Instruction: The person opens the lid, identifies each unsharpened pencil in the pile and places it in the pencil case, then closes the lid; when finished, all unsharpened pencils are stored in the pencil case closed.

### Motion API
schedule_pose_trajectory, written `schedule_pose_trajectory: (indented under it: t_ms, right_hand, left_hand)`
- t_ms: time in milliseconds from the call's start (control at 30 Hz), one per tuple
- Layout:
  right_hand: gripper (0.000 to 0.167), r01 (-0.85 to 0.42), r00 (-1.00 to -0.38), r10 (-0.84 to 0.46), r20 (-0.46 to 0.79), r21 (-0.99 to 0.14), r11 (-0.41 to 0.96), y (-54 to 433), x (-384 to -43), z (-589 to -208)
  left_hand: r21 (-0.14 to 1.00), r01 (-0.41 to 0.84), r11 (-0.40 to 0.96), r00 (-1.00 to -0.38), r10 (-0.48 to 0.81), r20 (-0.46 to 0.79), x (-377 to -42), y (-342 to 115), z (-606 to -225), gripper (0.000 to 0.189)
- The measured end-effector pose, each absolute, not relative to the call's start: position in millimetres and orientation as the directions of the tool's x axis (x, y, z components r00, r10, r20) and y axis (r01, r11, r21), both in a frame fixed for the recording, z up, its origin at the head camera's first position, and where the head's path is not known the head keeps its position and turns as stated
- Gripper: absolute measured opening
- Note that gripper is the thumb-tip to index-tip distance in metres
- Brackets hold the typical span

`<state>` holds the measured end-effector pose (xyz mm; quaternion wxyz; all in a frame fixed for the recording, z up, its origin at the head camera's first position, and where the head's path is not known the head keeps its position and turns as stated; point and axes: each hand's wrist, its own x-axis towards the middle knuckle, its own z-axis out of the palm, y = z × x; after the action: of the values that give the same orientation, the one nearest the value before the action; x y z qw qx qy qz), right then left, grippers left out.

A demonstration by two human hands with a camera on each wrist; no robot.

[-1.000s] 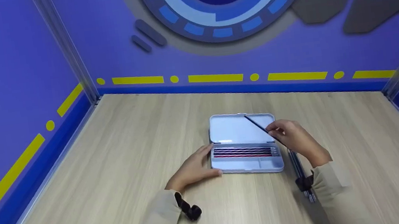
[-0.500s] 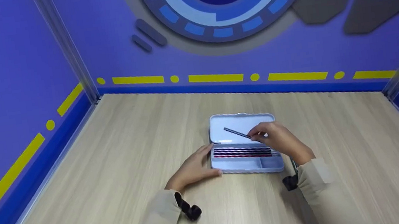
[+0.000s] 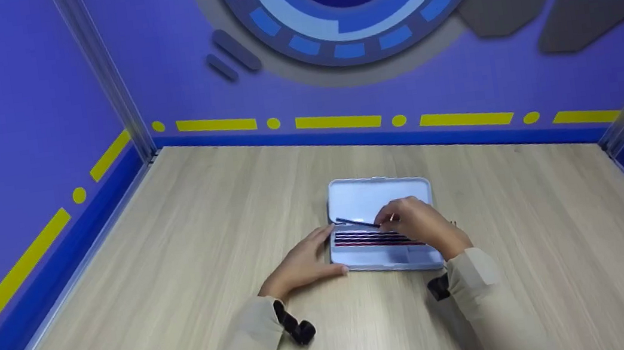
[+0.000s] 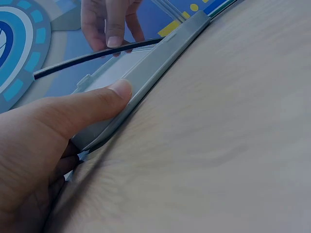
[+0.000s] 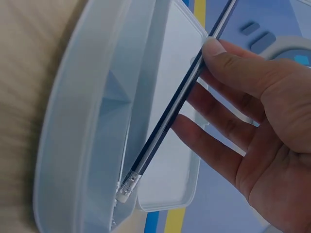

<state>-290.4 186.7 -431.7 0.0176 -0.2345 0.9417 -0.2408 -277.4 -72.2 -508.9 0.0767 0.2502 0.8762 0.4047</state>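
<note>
A pale pencil case (image 3: 368, 255) lies on the table with its lid (image 3: 353, 193) folded back. Several dark pencils and a red one (image 3: 372, 240) lie side by side in its rear compartment. My left hand (image 3: 302, 263) grips the case's left end, thumb on the front wall and fingers round the far side. Over the case, my right hand (image 3: 415, 223) pinches a dark striped pencil (image 5: 170, 107) between thumb and fingers. This pencil slants, its white eraser (image 5: 123, 195) with a silver ferrule low at the case's right end, its other end pointing left.
Small tips of pencils (image 3: 454, 222) show just past my right wrist; the rest of them is hidden under the arm. The wooden table (image 3: 220, 211) is bounded by a blue back wall (image 3: 179, 84) and side walls. A black camera band (image 3: 295, 325) sits on my left wrist.
My right hand has moved left and lower over the case with the pencil, which has swung flatter, more in line with the pencils inside. The left hand has stayed put.
</note>
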Motion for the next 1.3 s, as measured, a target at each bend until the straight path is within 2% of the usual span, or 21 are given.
schedule_pose_trajectory:
  t_ms: [200, 567, 800, 1300]
  right_hand:
    - [0.014, -0.475, -0.870, -0.485, 0.095, -0.426, 0.770, 181, -290, -438]
    - [0.017, -0.373, -0.913, -0.409, 0.007, -0.424, 0.825, 176, -288, -441]
    - [0.018, -0.348, -0.919, -0.394, -0.022, -0.426, 0.835, 176, -288, -444]
    - [0.015, -0.372, -0.917, -0.398, 0.023, -0.409, 0.833, 182, -286, -441]
  left_hand:
    - [0.757, 0.364, 0.542, -0.866, 0.496, 0.061, -277, -73, -510, 0.098]
    - [0.750, 0.369, 0.550, -0.865, 0.498, 0.061, -277, -72, -509, 0.096]
    - [0.749, 0.362, 0.554, -0.866, 0.498, 0.050, -276, -72, -508, 0.098]
    - [0.757, 0.357, 0.547, -0.867, 0.496, 0.050, -276, -71, -507, 0.097]
